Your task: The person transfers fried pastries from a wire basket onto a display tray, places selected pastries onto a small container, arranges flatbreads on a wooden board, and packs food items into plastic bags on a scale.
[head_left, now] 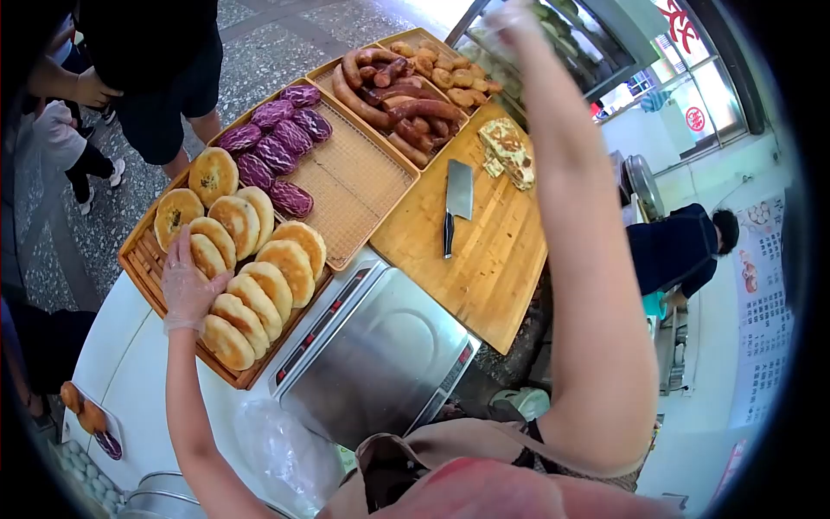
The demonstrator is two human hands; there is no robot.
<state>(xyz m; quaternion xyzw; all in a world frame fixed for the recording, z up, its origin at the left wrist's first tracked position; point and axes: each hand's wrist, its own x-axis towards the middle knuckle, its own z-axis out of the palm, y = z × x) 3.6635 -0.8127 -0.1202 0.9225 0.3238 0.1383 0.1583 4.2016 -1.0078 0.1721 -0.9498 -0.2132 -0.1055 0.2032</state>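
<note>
My left hand, in a clear plastic glove, rests against the round browned flatbreads in a wooden slatted tray. Its fingers are stretched out beside the breads at the tray's left side, thumb apart. Far up at the top, my right hand is raised near a glass-fronted display case. Motion blurs its fingers, and whether they hold anything cannot be made out. Below my right forearm, a cleaver and a cut, filled pancake lie on the wooden board.
Beyond the flatbreads are purple streaked buns, sausages and small fried pieces in trays. A metal appliance and plastic bags are nearer me. Customers stand opposite; a co-worker bends at right.
</note>
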